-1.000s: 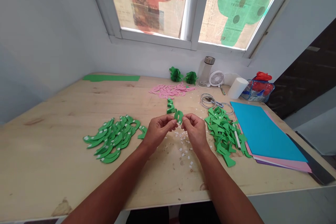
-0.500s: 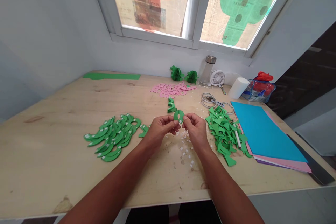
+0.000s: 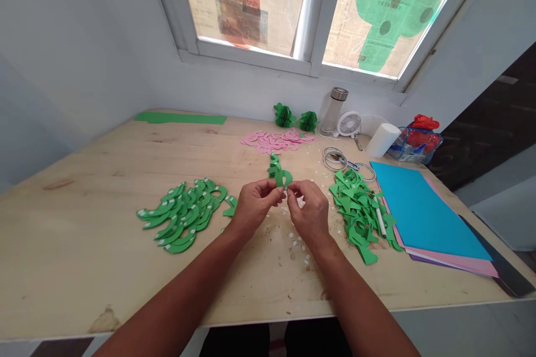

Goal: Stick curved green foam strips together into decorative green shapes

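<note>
A small curved green paper piece (image 3: 283, 178) is pinched at its lower left by my left hand (image 3: 260, 202). Close beside it, the thumb and fingertips of my right hand (image 3: 307, 207) are pressed together at the piece's lower right edge; anything tiny between them is too small to make out. Just behind the piece stands a folded green paper strip (image 3: 273, 163). Left of my hands lies a pile of curved green pieces with white squares (image 3: 184, 215), and another green piece (image 3: 230, 206) is partly hidden by my left hand. Small white squares (image 3: 293, 242) lie scattered below my hands.
Green scraps (image 3: 355, 212) with a white pen (image 3: 380, 217) lie right, beside blue sheets (image 3: 427, 212). Tape rolls (image 3: 334, 159), pink cutouts (image 3: 274, 141), a bottle (image 3: 334, 111), a small fan (image 3: 349, 123) and a white roll (image 3: 383, 140) are farther back.
The right fingertips have moved down and left to the green piece's lower edge. The white square seen there before is now hidden or gone. The view has shifted slightly.
</note>
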Demonstrator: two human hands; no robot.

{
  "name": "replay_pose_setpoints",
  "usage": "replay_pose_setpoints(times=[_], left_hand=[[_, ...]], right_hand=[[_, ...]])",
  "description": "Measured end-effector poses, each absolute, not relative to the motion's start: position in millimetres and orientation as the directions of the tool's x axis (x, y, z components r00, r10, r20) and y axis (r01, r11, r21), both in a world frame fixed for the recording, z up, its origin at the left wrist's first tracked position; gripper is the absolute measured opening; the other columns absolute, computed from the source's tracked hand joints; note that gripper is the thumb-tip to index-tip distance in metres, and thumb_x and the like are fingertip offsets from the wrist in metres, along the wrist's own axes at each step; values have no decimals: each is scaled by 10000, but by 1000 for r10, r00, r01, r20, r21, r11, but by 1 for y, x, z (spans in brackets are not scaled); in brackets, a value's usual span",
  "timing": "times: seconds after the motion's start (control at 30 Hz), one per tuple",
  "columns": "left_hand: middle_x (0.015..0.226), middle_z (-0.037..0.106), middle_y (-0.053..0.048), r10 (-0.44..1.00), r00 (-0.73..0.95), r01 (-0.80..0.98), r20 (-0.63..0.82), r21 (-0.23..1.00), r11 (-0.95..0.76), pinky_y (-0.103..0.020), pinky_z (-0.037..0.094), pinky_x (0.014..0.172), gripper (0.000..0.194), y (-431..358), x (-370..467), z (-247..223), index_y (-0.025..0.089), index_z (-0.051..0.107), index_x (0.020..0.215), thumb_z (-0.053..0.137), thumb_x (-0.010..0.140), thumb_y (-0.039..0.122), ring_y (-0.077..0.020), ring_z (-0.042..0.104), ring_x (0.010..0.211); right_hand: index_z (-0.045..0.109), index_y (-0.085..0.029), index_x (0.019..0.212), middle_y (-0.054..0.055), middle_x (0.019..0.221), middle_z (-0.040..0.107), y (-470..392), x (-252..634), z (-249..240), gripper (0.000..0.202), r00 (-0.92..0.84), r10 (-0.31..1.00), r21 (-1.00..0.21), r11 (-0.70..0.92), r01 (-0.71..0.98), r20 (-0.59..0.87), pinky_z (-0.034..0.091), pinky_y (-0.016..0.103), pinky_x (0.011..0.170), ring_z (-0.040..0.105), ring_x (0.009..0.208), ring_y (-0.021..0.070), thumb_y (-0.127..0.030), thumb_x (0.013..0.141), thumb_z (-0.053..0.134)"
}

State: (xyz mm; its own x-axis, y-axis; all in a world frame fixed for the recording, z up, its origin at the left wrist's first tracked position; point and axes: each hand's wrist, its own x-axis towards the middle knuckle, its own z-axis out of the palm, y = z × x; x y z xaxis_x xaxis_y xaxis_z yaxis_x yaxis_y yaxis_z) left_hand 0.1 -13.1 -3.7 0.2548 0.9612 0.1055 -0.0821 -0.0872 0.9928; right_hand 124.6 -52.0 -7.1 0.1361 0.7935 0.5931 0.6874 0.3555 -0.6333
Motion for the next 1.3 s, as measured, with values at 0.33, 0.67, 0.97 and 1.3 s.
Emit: replay_pose_setpoints(times=[0.33,0.67,0.97,1.3], left_hand=[[603,580,5,942,237,43,236,967,-253,-239,442,563,202,-10,-1,-15,145,619,670,619,732,338,-121,527,566],[674,668,-11,897,201,292,393,850,-438,-226,430,570,203,-17,0,-7,154,680,751,561,764,318,-130,562,593],[688,673,-24,882,217,371,419,800,-471,-240,434,593,215,-16,0,-10,153,679,776,527,785,304,-143,579,606],[694,668,-36,872,230,404,432,773,-490,-255,436,614,214,-15,0,-13,146,673,779,513,795,286,-152,583,618]], right_hand=[[631,-182,780,55,754,661,-49,124,-13,111,131,769,-550,316,773,626,412,289,680,572,718,179,-198,824,531],[664,-186,776,27,750,699,-47,123,-16,118,210,814,-655,251,713,541,443,262,654,604,664,151,-191,807,551],[686,-190,772,33,776,719,-46,124,-18,158,200,828,-654,239,718,523,451,266,670,624,688,160,-202,819,535],[691,-209,768,36,754,714,-46,124,-18,175,189,832,-613,210,762,521,459,278,724,638,736,176,-201,819,524]])
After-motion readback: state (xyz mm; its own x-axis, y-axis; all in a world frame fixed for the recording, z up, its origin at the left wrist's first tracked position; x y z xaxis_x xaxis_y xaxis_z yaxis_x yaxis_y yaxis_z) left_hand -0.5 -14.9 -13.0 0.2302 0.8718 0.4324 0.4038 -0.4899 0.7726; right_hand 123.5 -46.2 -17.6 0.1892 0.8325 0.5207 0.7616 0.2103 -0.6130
